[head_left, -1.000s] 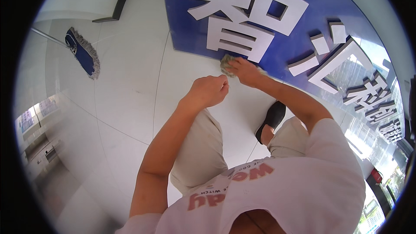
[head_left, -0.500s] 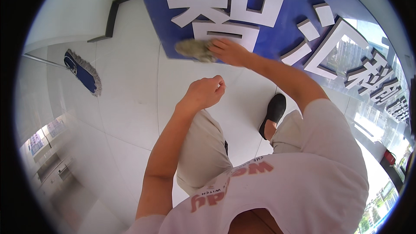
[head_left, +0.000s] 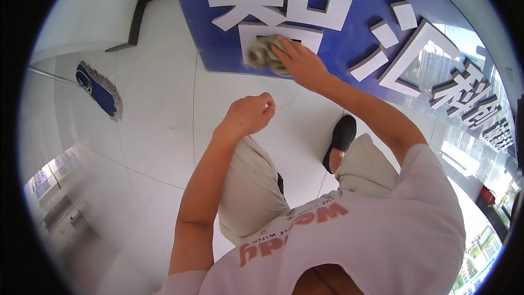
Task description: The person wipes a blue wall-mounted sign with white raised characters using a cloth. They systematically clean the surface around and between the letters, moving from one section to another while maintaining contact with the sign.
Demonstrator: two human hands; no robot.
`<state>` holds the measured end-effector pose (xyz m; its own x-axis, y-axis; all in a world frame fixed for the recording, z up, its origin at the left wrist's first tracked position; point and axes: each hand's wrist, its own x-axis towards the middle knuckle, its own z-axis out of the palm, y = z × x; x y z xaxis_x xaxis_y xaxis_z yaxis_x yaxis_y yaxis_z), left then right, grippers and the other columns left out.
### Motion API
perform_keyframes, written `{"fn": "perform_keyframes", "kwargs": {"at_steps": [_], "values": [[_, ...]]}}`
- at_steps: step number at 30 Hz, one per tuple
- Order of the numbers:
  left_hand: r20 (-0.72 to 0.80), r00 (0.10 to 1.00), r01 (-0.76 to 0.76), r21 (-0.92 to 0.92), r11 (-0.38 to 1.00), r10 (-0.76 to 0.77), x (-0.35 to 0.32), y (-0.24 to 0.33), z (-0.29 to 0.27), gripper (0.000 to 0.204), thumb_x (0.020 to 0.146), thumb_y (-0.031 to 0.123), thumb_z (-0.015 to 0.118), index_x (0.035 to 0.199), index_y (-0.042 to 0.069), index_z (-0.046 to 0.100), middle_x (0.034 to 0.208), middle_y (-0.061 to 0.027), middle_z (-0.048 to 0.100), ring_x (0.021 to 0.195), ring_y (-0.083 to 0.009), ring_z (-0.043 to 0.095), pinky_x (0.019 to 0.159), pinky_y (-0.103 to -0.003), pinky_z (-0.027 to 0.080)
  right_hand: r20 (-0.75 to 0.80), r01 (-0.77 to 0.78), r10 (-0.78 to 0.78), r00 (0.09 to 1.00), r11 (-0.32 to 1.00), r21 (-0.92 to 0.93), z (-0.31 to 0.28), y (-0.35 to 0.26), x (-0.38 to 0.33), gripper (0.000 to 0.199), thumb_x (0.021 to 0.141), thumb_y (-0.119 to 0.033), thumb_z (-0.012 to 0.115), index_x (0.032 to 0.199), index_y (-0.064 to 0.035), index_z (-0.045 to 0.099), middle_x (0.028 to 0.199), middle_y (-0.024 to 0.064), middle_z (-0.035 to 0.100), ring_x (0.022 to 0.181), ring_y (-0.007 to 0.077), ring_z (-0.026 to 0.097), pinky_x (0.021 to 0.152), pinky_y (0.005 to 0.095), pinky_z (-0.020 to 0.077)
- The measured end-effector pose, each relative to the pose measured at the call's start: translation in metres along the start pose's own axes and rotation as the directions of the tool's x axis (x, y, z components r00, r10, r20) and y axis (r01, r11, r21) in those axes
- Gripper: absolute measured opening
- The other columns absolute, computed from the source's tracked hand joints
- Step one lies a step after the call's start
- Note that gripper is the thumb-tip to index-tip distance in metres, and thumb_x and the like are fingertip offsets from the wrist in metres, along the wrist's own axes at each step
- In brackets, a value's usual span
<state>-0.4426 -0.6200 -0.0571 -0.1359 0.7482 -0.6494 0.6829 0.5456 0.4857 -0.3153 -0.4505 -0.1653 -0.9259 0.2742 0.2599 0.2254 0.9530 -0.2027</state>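
Note:
My right hand [head_left: 303, 64] grips a crumpled greenish-grey cloth [head_left: 268, 54]. The cloth lies against the lower part of a big raised white character [head_left: 312, 40] on a blue sign panel [head_left: 226, 63], covering part of it. My left hand [head_left: 250, 113] is held above my left knee, curled into a loose fist, apart from the panel. Nothing shows between its fingers.
A blue flat mop [head_left: 101, 92] with a grey fringe rests on the pale tiled floor [head_left: 158, 125] at the left. More raised white characters [head_left: 417, 63] run along the panel to the right. My black shoe [head_left: 341, 136] stands near the panel's lower edge.
My right hand has moved the cloth to the right and slightly up, from the panel's lower left part onto the raised character. My left hand stays curled in nearly the same place.

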Motion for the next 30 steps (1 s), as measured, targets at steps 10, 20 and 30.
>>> {"fn": "perform_keyframes", "kwargs": {"at_steps": [10,20,30], "values": [[0.034,0.999,-0.021,-0.049,0.999,0.022,0.011,0.001,0.002,0.020,0.095,0.025,0.055,0.102,0.007,0.063,0.081,-0.0080,0.069,0.073,-0.0240,0.063,0.071,-0.036,0.049,0.365,-0.135,0.173,0.915,0.982,-0.129,-0.002,0.017,0.014,0.067,0.081,-0.004,0.063,0.144,-0.0197,0.048,0.113,0.0127,0.050,0.080,0.0241,0.065,0.052,0.0302,0.0538],[-0.020,0.998,0.056,-0.057,0.997,-0.058,-0.015,-0.029,-0.007,0.018,0.095,0.022,0.052,0.099,0.009,0.063,0.077,-0.0095,0.068,0.071,-0.0276,0.064,0.070,-0.039,0.050,0.121,-0.113,0.099,0.988,0.987,0.112,-0.034,0.062,-0.036,0.070,0.076,0.001,0.065,0.138,-0.0295,0.055,0.126,0.0109,0.051,0.098,0.0275,0.064,0.068,0.0348,0.0574],[0.022,1.000,-0.019,-0.105,0.994,0.021,-0.013,-0.008,-0.013,0.017,0.094,0.022,0.053,0.100,0.010,0.063,0.079,-0.0087,0.069,0.071,-0.0276,0.064,0.069,-0.037,0.050,0.456,-0.446,0.379,0.805,0.894,0.046,0.078,0.036,-0.171,0.042,0.081,-0.001,0.056,0.117,-0.0201,0.064,0.126,0.0114,0.048,0.105,0.0322,0.062,0.075,0.0436,0.0572]]}}
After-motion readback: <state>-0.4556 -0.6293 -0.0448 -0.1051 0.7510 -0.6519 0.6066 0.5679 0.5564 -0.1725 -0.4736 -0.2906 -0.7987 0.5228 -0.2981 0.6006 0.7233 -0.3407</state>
